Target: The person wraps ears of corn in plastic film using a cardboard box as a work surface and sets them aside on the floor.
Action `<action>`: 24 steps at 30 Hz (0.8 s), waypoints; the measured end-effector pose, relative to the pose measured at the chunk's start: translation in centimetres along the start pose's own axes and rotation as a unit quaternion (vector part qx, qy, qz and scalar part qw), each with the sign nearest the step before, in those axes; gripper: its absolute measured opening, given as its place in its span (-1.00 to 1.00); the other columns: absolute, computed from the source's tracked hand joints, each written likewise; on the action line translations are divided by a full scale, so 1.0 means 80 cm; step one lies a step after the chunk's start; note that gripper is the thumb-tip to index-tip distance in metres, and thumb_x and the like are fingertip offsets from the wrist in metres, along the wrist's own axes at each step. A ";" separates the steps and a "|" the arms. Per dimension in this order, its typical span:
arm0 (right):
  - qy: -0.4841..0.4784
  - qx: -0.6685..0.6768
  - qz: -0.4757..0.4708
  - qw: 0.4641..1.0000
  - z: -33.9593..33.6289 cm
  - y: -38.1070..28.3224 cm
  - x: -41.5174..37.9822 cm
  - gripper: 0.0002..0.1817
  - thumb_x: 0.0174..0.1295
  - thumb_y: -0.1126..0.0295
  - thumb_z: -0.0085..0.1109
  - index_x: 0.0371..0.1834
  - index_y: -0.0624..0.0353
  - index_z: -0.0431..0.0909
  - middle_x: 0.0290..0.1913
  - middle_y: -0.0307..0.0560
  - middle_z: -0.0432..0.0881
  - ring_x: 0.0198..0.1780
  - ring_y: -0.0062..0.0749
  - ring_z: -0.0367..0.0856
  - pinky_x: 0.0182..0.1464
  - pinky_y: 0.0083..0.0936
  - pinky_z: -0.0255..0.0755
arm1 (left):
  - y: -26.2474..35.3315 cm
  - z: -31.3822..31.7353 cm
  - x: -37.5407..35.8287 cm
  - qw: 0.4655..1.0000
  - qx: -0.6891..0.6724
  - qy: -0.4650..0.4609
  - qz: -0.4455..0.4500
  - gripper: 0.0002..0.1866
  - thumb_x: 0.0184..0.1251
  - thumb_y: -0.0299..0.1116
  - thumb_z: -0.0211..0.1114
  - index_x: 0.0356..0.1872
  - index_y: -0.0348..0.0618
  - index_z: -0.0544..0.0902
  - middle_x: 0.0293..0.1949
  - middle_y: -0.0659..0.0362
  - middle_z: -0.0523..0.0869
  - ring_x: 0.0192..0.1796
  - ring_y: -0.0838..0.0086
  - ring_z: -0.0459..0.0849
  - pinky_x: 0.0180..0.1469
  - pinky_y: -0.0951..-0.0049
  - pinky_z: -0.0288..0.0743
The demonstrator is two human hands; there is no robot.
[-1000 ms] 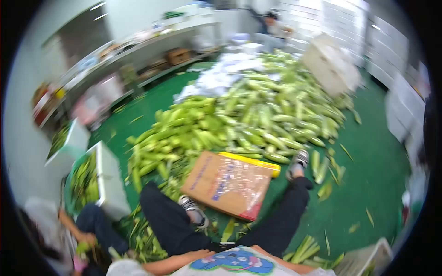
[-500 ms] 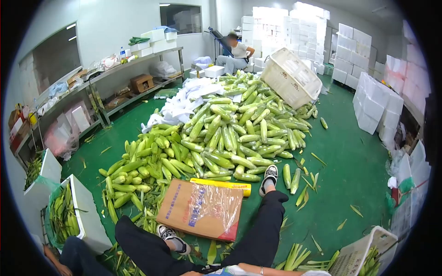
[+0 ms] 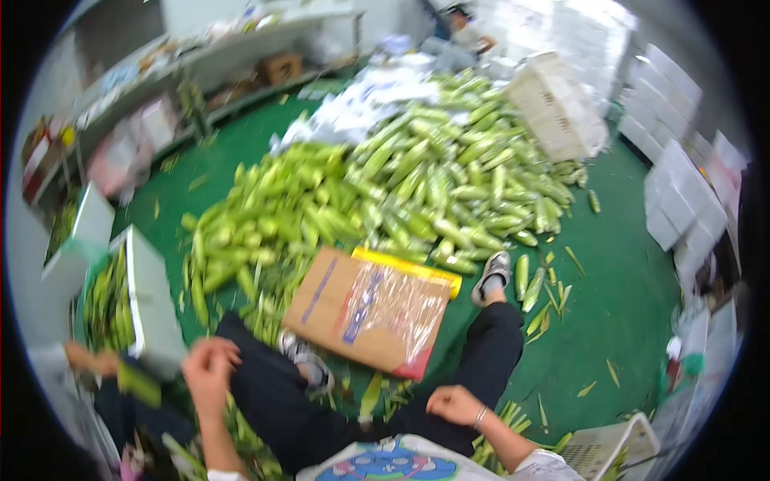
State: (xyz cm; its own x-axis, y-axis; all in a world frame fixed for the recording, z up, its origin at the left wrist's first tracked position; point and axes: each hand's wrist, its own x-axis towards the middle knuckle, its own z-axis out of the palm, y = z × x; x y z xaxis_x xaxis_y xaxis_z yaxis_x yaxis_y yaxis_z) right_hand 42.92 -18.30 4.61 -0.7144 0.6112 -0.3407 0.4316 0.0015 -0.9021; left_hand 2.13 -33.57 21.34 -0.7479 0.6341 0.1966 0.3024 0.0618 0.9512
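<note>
I sit on the green floor with my legs spread. My left hand [image 3: 210, 365] hovers over my left knee, fingers curled, nothing visible in it. My right hand [image 3: 454, 403], a bracelet on its wrist, rests on my right thigh with its fingers curled and holds nothing. A flattened cardboard box [image 3: 337, 309] with clear plastic film on it lies between my legs, and a yellow roll [image 3: 409, 269] lies at its far edge. Beyond it spreads a big pile of green corn cobs in husk [image 3: 417, 184].
A white foam box [image 3: 152, 309] lined with a green bag of corn stands at my left. Beside it another person's hand [image 3: 87, 361] holds a green husk. A tipped white crate [image 3: 557, 112], stacked foam boxes [image 3: 682, 208], a crate [image 3: 609, 449] and metal shelves [image 3: 200, 60] ring the floor.
The view has tipped down and blurred. Both my hands have come into view, the left raised over my knee, the right on my thigh. The co-worker's hand has appeared at the left.
</note>
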 end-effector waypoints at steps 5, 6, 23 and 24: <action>0.102 -0.102 0.010 0.989 0.008 -0.063 0.072 -0.93 0.15 0.49 0.15 -0.37 0.26 0.58 -0.54 -0.09 0.62 -0.49 -0.46 0.62 -0.34 -0.47 0.50 | -0.112 -0.101 0.014 0.976 -0.041 0.215 -0.020 -0.86 0.36 -0.52 0.11 -0.31 -0.29 0.64 -0.39 0.17 0.70 -0.44 0.62 0.57 -0.40 0.61 0.43; 0.104 -0.146 -0.030 0.983 0.023 -0.078 0.092 -0.90 0.14 0.49 0.15 -0.30 0.25 0.57 -0.50 -0.04 0.62 -0.46 -0.34 0.64 -0.35 -0.42 0.50 | -0.161 -0.113 0.010 0.974 -0.024 0.216 -0.057 -0.85 0.35 -0.54 0.09 -0.33 -0.26 0.65 -0.40 0.18 0.70 -0.46 0.62 0.58 -0.42 0.61 0.44; -0.002 -0.250 -0.127 0.960 0.164 -0.059 0.387 -0.95 0.20 0.55 0.16 -0.30 0.22 0.50 -0.37 0.15 0.55 -0.30 0.11 0.59 -0.29 -0.17 0.45 | -0.581 0.001 0.253 0.919 0.331 0.016 -0.212 -0.74 0.19 -0.34 0.23 -0.19 -0.31 0.61 -0.24 -0.09 0.68 -0.13 0.00 0.66 -0.07 0.12 0.53; -0.033 -0.256 -0.130 0.957 0.181 -0.046 0.385 -0.96 0.22 0.55 0.15 -0.30 0.21 0.51 -0.37 0.17 0.55 -0.28 0.14 0.60 -0.26 -0.17 0.47 | -0.605 0.012 0.290 0.920 0.340 0.029 -0.192 -0.72 0.21 -0.31 0.24 -0.14 -0.31 0.59 -0.15 -0.12 0.67 -0.07 -0.02 0.64 -0.04 0.10 0.52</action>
State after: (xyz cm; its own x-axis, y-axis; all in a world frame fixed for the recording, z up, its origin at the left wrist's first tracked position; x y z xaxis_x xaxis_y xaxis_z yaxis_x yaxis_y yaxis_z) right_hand 11.37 -10.92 -6.37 -0.8598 0.4868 -0.1540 0.4366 0.5445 -0.7162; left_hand -29.27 -21.08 -20.35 -0.9010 0.4237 -0.0929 0.2935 0.7531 0.5888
